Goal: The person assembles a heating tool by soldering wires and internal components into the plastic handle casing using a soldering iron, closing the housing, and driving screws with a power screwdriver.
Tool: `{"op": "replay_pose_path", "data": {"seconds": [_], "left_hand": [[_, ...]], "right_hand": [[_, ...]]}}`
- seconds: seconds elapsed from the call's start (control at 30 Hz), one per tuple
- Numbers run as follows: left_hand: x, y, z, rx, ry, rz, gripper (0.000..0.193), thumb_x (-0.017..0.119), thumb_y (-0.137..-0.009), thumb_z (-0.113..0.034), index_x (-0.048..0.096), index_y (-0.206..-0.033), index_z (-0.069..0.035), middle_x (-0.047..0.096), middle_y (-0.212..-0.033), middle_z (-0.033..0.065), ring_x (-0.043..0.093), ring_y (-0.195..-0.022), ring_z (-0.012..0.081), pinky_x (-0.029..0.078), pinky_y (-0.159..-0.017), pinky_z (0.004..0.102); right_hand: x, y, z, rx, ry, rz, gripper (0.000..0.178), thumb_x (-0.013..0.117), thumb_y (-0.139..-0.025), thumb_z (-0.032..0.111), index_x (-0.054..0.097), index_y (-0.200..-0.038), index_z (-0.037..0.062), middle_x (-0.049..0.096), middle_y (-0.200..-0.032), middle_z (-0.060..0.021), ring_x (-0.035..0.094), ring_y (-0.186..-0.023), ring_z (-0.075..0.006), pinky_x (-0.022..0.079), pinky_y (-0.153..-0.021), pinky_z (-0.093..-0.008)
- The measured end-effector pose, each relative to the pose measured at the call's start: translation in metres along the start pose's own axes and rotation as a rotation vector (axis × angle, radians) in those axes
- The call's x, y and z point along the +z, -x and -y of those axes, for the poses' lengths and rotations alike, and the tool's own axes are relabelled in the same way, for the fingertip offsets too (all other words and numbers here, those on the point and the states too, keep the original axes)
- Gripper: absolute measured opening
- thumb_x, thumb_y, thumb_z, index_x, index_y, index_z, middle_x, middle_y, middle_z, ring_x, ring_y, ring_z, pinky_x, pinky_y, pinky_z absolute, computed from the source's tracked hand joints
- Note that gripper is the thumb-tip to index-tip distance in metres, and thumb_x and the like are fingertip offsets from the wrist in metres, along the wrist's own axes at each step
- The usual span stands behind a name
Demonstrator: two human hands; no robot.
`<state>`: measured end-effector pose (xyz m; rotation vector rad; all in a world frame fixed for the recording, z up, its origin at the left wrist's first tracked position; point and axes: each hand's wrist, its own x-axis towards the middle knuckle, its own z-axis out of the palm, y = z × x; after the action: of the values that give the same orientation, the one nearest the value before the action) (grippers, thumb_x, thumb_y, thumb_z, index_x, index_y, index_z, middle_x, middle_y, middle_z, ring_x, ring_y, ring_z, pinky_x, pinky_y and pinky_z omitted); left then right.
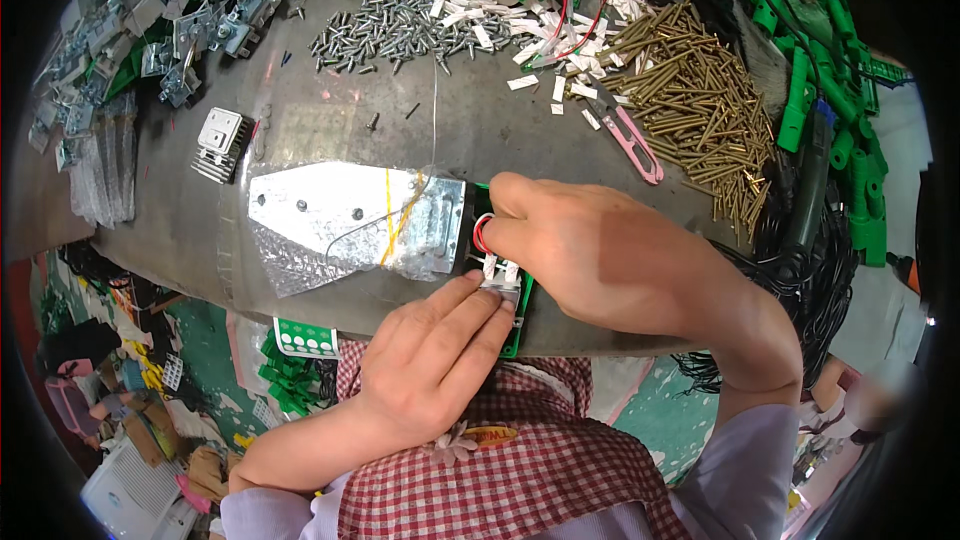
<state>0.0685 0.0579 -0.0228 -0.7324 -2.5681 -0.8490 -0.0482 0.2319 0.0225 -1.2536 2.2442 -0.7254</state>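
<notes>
At the table's near edge, a green plastic housing [527, 292] lies partly under both hands, with a metal part inside it. My left hand [428, 358] lies with fingers stretched out together, their tips pressing on the metal part next to white connector pieces [489, 267]. My right hand [560, 240] is closed in a pinch over the far end of the housing. Red and white wires [481, 232] loop out beside its fingers; whatever sits between the fingertips is hidden. Touching the housing on the left is a silver metal plate [330, 208] on bubble wrap, with a yellow band around it.
Silver screws [390, 30], white connector pieces and long brass screws [700, 100] lie in piles at the back. Pink-handled snips [635, 145] rest before the brass pile. A small finned metal block [220, 145] stands left. Green parts [860, 160] and black cables [815, 290] crowd the right.
</notes>
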Motion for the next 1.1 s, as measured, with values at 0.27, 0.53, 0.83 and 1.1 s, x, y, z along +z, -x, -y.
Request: {"op": "replay_pose_path", "data": {"seconds": [0.27,0.53,0.83,1.1], "left_hand": [[-0.004,-0.004,-0.003,0.028,-0.048,0.052,0.027,0.059,-0.074,-0.009,0.065,-0.099,0.001,0.063,-0.103,0.0116,0.063,-0.098,0.0270,0.050,-0.070,0.0312],[-0.010,-0.008,-0.003,0.035,-0.096,0.127,0.028,0.059,-0.074,-0.011,0.065,-0.099,0.001,0.061,-0.106,0.0108,0.061,-0.101,0.0259,0.049,-0.074,0.0316],[-0.013,-0.011,-0.008,0.018,-0.105,0.130,0.024,0.067,-0.072,-0.009,0.067,-0.095,-0.003,0.063,-0.099,0.0087,0.063,-0.097,0.0250,0.047,-0.071,0.0325],[-0.011,-0.009,-0.006,0.045,-0.124,0.161,0.028,0.058,-0.076,-0.013,0.064,-0.101,-0.001,0.060,-0.106,0.0100,0.059,-0.104,0.0249,0.047,-0.078,0.0338]], "right_hand": [[-0.006,0.003,0.004,0.119,-0.080,0.022,0.012,0.051,-0.084,0.005,0.049,-0.089,-0.0049,0.052,-0.088,-0.0196,0.059,-0.082,-0.0367,0.046,-0.071,-0.0420],[-0.002,0.012,-0.002,0.233,-0.380,-0.210,0.022,0.066,-0.080,0.001,0.056,-0.100,0.0011,0.059,-0.091,-0.0105,0.061,-0.071,-0.0201,0.047,-0.064,-0.0318],[0.047,0.007,0.004,0.019,0.048,-0.625,0.032,0.069,-0.075,0.010,0.059,-0.105,0.0030,0.056,-0.100,-0.0094,0.056,-0.089,-0.0263,0.048,-0.075,-0.0362],[0.043,0.001,0.007,0.025,0.259,-0.556,0.022,0.070,-0.072,0.004,0.061,-0.092,0.0004,0.056,-0.096,-0.0077,0.053,-0.084,-0.0263,0.045,-0.071,-0.0363]]}}
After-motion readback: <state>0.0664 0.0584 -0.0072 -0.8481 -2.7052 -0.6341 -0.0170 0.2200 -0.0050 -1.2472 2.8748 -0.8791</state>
